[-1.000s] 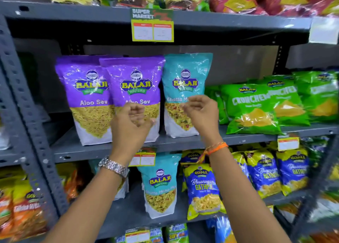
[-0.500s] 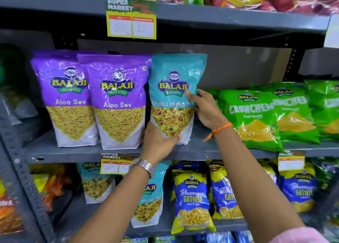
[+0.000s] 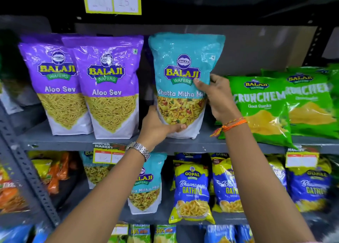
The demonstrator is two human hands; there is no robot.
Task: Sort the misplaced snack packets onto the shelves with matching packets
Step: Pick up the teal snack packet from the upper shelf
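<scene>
A teal Khatta Mitha Mix packet [image 3: 183, 66] stands upright on the grey middle shelf [image 3: 73, 142], right of two purple Aloo Sev packets [image 3: 108, 85]. My left hand [image 3: 157, 127] grips its lower left corner, thumb across the bottom front. My right hand [image 3: 218, 98] clasps its right edge, thumb on the front near the logo. On the shelf below, another teal Khatta Mitha Mix packet [image 3: 146, 187] stands partly hidden behind my left forearm, with a third teal one [image 3: 95, 171] further left behind a price tag.
Green Crunchem packets [image 3: 266, 103] lean on the middle shelf right beside my right hand. Blue and yellow Gathiya packets [image 3: 192, 187] fill the lower shelf's right part. Orange packets [image 3: 55, 171] sit lower left. A yellow price tag [image 3: 111, 0] hangs overhead.
Both hands went from hovering before the shelf to closing on the teal packet, the left at its bottom, the right on its side. The camera moved closer.
</scene>
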